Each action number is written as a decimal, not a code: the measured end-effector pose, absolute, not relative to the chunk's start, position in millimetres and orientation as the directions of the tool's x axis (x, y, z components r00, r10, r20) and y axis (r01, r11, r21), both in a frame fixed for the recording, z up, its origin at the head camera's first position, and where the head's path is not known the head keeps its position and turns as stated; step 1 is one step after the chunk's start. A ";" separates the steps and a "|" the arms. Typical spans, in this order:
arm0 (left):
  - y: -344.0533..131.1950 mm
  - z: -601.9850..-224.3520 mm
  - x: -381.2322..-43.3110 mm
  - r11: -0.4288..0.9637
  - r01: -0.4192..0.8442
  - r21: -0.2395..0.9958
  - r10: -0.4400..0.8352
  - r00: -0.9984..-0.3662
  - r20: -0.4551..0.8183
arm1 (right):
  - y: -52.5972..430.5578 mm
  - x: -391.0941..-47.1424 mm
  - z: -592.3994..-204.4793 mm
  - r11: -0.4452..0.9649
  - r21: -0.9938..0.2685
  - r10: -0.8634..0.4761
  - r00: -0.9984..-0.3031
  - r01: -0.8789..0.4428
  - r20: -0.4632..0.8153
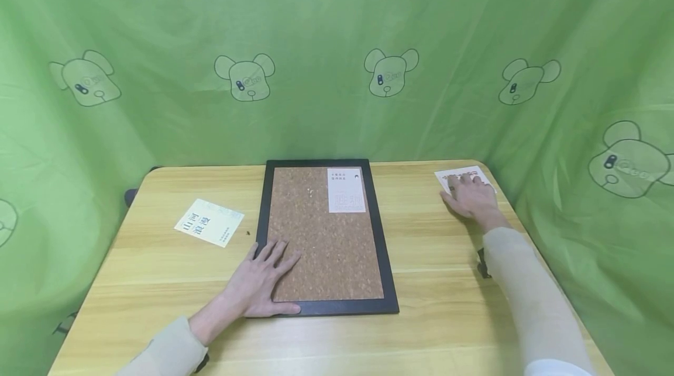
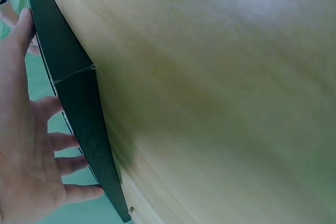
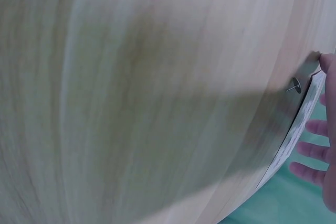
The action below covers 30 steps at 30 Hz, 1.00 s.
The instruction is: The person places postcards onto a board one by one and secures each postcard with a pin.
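At upper right, a white rectangular paper card [image 1: 470,171], partly hidden
Spread right hand [image 1: 470,196] rests over it; spread left hand [image 1: 261,280] touches the black-framed rectangular cork board [image 1: 329,253].

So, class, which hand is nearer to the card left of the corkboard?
Left. The left hand rests on the near left corner of the corkboard, close to that card; the right hand is beyond the board, on another card.
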State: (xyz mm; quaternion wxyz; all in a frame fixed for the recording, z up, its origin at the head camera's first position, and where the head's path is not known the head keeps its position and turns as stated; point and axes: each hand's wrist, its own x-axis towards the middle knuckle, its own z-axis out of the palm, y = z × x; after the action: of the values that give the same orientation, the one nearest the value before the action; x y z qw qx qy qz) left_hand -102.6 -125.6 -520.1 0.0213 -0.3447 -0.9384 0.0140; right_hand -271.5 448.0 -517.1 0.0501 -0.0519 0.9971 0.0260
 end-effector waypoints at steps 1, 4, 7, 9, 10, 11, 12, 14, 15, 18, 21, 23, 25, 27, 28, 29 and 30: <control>-125.5 -520.1 -102.7 0.762 0.646 -0.041 0.648 -0.761 0.031 | 448.1 -271.6 -517.2 0.993 0.048 -0.101 -0.989 -0.106 -0.105; -125.2 -520.4 -102.7 0.762 0.646 -0.040 0.647 -0.761 0.031 | 448.3 -271.7 -517.1 0.993 0.051 -0.099 -0.988 -0.105 -0.115; -125.1 -520.6 -102.7 0.762 0.646 -0.041 0.647 -0.762 0.031 | 447.8 -271.1 -516.6 0.993 0.050 -0.097 -0.987 -0.104 -0.130; -124.9 -520.7 -102.9 0.762 0.646 -0.041 0.647 -0.762 0.032 | 447.4 -270.7 -516.7 0.994 0.047 -0.092 -0.986 -0.099 -0.139; -124.9 -520.7 -102.9 0.762 0.646 -0.041 0.647 -0.762 0.034 | 447.1 -270.7 -517.1 0.994 0.046 -0.090 -0.986 -0.097 -0.142; -125.0 -520.8 -102.8 0.762 0.646 -0.041 0.647 -0.762 0.034 | 446.6 -270.6 -517.3 0.994 0.048 -0.089 -0.986 -0.097 -0.144; -125.0 -520.9 -102.8 0.762 0.646 -0.041 0.647 -0.762 0.034 | 446.2 -270.7 -517.6 0.994 0.048 -0.089 -0.986 -0.097 -0.144; -125.1 -520.9 -102.7 0.763 0.645 -0.042 0.647 -0.762 0.033 | 445.8 -271.3 -518.4 0.993 0.051 -0.094 -0.985 -0.102 -0.141; -125.1 -520.9 -102.7 0.763 0.645 -0.043 0.647 -0.762 0.032 | 445.7 -271.8 -518.7 0.993 0.053 -0.098 -0.986 -0.106 -0.138; -124.9 -521.0 -102.8 0.762 0.645 -0.046 0.647 -0.762 0.029 | 445.8 -272.9 -518.9 0.992 0.053 -0.106 -0.986 -0.114 -0.132; -124.7 -521.3 -103.0 0.762 0.646 -0.045 0.647 -0.762 0.027 | 445.6 -273.9 -519.0 0.992 0.053 -0.107 -0.986 -0.115 -0.130; -124.5 -521.5 -103.2 0.763 0.645 -0.043 0.647 -0.762 0.027 | 444.9 -274.4 -519.2 0.992 0.052 -0.107 -0.986 -0.114 -0.127; -124.4 -521.8 -103.4 0.764 0.644 -0.040 0.646 -0.763 0.026 | 444.2 -274.2 -518.5 0.991 0.053 -0.113 -0.986 -0.120 -0.125; -124.3 -521.9 -103.5 0.765 0.643 -0.038 0.644 -0.764 0.024 | 443.5 -273.8 -517.3 0.991 0.052 -0.119 -0.986 -0.126 -0.120; -124.2 -522.0 -103.5 0.765 0.643 -0.039 0.644 -0.765 0.023 | 443.1 -273.5 -516.7 0.990 0.053 -0.123 -0.985 -0.130 -0.117; -124.2 -522.1 -103.5 0.765 0.643 -0.039 0.644 -0.765 0.020 | 442.7 -273.0 -516.2 0.989 0.054 -0.129 -0.985 -0.136 -0.116; -124.2 -522.2 -103.5 0.765 0.643 -0.038 0.644 -0.765 0.018 | 442.5 -272.6 -516.0 0.989 0.054 -0.133 -0.984 -0.140 -0.115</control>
State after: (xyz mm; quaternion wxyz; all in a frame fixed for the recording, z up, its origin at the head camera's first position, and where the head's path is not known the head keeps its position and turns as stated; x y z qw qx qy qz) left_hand -103.5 -124.2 -522.2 0.0152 -0.3423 -0.9394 0.0149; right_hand -272.6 442.5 -516.0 0.0558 -0.0684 0.9956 0.0309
